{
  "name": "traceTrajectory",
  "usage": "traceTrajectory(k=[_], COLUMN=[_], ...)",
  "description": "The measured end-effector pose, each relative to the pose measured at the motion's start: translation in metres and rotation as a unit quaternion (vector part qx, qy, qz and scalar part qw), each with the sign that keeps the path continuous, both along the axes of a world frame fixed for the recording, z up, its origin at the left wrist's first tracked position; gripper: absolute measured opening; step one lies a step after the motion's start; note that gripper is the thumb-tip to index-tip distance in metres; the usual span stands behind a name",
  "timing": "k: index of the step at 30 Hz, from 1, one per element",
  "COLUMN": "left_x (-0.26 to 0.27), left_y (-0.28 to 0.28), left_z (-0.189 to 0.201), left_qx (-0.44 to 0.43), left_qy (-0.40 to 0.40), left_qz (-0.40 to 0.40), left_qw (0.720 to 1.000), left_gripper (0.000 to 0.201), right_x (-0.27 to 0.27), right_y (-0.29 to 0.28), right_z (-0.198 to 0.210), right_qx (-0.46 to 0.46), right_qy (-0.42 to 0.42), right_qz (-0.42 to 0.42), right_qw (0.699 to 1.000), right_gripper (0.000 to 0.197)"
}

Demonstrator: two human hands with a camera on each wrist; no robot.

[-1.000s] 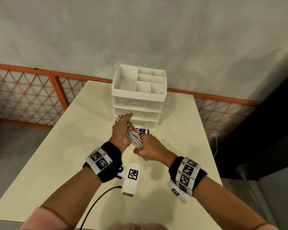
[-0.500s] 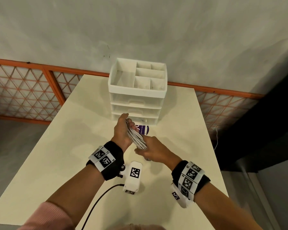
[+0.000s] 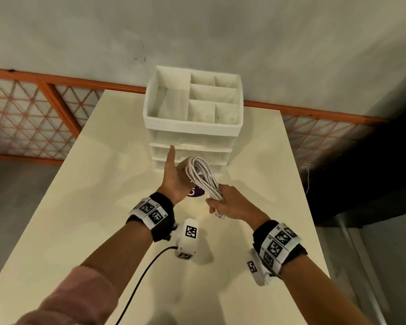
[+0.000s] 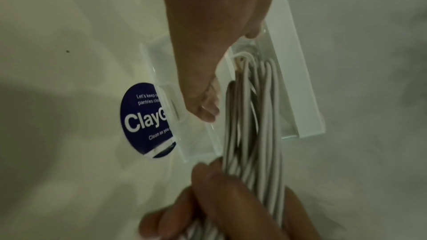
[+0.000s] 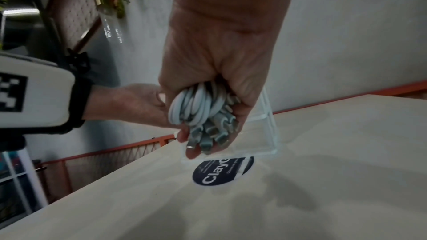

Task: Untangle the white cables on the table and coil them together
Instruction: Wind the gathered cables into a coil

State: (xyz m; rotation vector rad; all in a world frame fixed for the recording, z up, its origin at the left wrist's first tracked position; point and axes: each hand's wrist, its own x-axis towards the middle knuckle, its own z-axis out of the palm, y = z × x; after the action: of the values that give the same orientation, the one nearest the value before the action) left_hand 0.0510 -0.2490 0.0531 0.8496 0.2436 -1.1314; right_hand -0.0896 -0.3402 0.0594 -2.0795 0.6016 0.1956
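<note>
The white cables [image 3: 202,177] form one long coiled bundle held above the table [image 3: 92,207], just in front of the drawer unit. My right hand [image 3: 218,205] grips the bundle's lower end, fingers curled round it. In the right wrist view the loop ends and several plugs [image 5: 208,130] stick out of that fist [image 5: 203,134]. My left hand [image 3: 178,170] is to the left of the bundle's upper loop, palm showing and thumb straight up. Its fingers lie behind the loop, and I cannot tell whether they touch it. The left wrist view shows the cable strands [image 4: 254,116] running down into the right hand's fingers [image 4: 219,189].
A white drawer unit [image 3: 192,127] with an open compartment tray on top stands at the table's far end. A round purple sticker [image 3: 196,192] lies on the table under the hands. An orange mesh fence [image 3: 28,118] runs behind the table. A black lead [image 3: 145,277] trails from my left wrist.
My left hand has let go of the bundle's upper end and opened, thumb now straight. The right hand still grips the lower end, and the bundle leans slightly to the right.
</note>
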Motion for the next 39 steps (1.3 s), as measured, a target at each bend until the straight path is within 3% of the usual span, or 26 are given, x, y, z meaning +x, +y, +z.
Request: traceTrajectory(k=[3,8,15,21,26,30,34,39], left_x=[0.016,0.021,0.008,-0.017,-0.036,-0.041,-0.044,-0.045], left_y=[-0.007,-0.014,-0.008,0.011,0.021,0.021,0.022,0.023], left_z=[-0.009,-0.019,-0.028,-0.034,-0.034,-0.033,-0.035,-0.035], left_qx=[0.031,0.034,0.054,0.076,0.079,0.077,0.070,0.078], left_qy=[-0.013,-0.063,-0.094,-0.113,-0.131,-0.142,-0.141,-0.154], left_qz=[0.053,0.058,0.077,0.100,0.117,0.120,0.125,0.118], left_qw=[0.998,0.996,0.991,0.986,0.981,0.980,0.980,0.978], left_gripper=[0.045,0.047,0.036,0.040,0.038,0.038,0.038,0.039], right_x=[-0.001,-0.011,-0.029,-0.024,0.032,0.086,0.106,0.105], right_y=[-0.014,-0.020,-0.021,-0.029,-0.030,-0.030,-0.027,-0.037], right_z=[-0.004,-0.010,-0.006,0.027,0.057,0.053,0.034,0.012], right_qx=[0.003,0.006,0.006,-0.021,-0.102,-0.196,-0.246,-0.177], right_qy=[0.014,0.037,0.049,0.021,-0.006,0.040,0.113,0.157], right_qz=[-0.013,-0.028,-0.040,0.050,0.143,0.201,0.253,0.185], right_qw=[1.000,0.999,0.998,0.998,0.985,0.959,0.929,0.954], right_gripper=[0.007,0.007,0.004,0.030,0.048,0.057,0.047,0.033])
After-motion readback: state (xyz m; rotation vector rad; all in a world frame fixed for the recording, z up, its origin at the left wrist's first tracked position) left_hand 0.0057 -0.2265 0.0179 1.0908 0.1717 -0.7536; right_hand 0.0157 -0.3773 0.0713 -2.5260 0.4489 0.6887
